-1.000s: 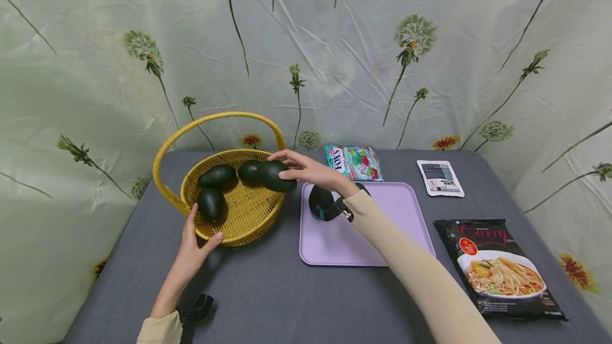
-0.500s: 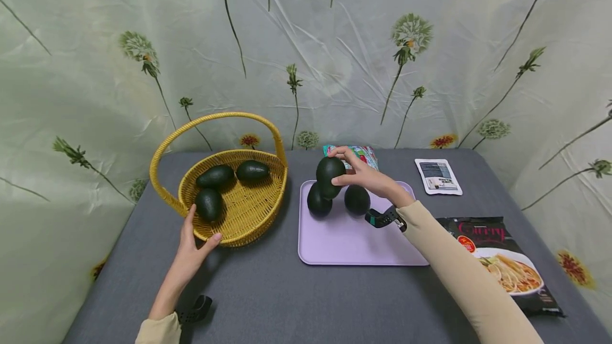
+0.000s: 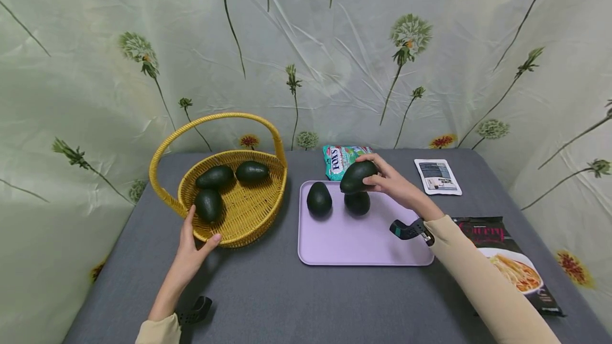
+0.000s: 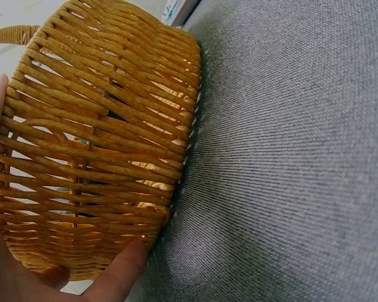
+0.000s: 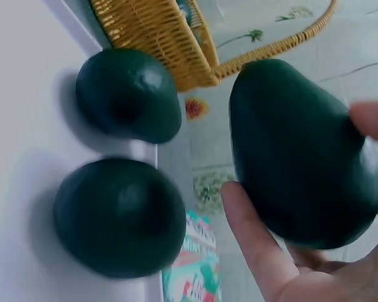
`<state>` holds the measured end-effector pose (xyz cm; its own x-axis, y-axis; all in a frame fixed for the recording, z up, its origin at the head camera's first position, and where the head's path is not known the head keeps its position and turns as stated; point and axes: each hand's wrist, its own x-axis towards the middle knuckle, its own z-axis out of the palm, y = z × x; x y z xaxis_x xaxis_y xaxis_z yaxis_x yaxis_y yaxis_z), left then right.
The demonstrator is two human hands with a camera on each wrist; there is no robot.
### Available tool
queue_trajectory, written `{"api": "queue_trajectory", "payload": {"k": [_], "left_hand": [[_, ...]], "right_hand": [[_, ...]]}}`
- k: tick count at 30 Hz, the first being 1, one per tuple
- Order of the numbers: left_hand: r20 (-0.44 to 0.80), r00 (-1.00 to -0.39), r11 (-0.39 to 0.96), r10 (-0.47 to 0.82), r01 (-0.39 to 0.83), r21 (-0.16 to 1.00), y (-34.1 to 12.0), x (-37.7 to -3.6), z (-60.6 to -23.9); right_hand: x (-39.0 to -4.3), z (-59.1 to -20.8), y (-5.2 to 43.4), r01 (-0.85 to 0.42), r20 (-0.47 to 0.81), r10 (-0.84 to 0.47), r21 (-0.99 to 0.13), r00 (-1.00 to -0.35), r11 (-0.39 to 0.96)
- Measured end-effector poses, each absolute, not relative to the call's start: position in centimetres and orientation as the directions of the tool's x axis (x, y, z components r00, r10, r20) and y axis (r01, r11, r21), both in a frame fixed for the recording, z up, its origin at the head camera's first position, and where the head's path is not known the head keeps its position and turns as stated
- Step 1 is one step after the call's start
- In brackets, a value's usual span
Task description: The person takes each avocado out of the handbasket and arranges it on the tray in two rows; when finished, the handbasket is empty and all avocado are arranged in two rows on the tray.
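A dark green avocado (image 3: 357, 177) is held in my right hand (image 3: 389, 180), fingers and thumb around it, above the lilac tray (image 3: 354, 243). Close by on that tray rest two more, a left avocado (image 3: 319, 199) and a right avocado (image 3: 356, 204) partly covered by the held one in the head view. My left hand (image 3: 190, 246) touches the near left side of a yellow wicker basket (image 3: 253, 208), its fingers spread against rim and wall. Inside lie three avocados (image 3: 209, 206), grouped toward the left and back.
Behind the tray lies a Fox's candy bag (image 3: 341, 161). At the back right is a small white packet (image 3: 438, 177). A black curry noodle bag (image 3: 513, 269) sits at the right, partly behind my right sleeve. The basket's tall handle (image 3: 217, 115) arches overhead.
My right hand took an avocado out of the basket and carried it right, over the tray, tilting it from upright to slanted. The left hand has stayed at the basket.
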<state>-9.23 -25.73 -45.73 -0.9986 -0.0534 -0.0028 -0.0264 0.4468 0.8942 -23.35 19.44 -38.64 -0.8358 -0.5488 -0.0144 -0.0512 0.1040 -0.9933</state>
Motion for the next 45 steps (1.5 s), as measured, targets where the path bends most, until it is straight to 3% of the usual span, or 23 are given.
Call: {"api": "queue_trajectory", "payload": {"k": [9, 17, 27, 38, 45], "left_hand": [[-0.015, -0.999, 0.447, -0.050, -0.036, 0.894, -25.7, -9.1, -45.6], [-0.025, -0.998, 0.452, -0.052, -0.046, 0.891, -25.6, -9.1, -45.5], [-0.020, -0.998, 0.450, -0.059, -0.044, 0.892, -25.6, -9.1, -45.5], [-0.022, -0.998, 0.453, -0.061, -0.047, 0.890, -25.6, -9.0, -45.5], [-0.024, -0.998, 0.458, -0.058, -0.048, 0.887, -25.6, -9.1, -45.5]], "right_hand": [[-22.2, -39.1, 21.9, -0.103, -0.040, -0.457, -0.953, -0.889, 0.284], [-21.3, -39.7, 23.6, -0.020, -0.026, -0.399, -0.994, -0.917, 0.112], [-20.5, -40.5, 25.0, -0.020, -0.077, -0.293, -0.949, -0.953, 0.314], [-20.0, -42.2, 25.6, 0.081, -0.174, -0.284, -0.946, -0.943, 0.313], [-19.8, -43.2, 25.1, 0.068, -0.165, -0.237, -0.926, -0.957, 0.371]]}}
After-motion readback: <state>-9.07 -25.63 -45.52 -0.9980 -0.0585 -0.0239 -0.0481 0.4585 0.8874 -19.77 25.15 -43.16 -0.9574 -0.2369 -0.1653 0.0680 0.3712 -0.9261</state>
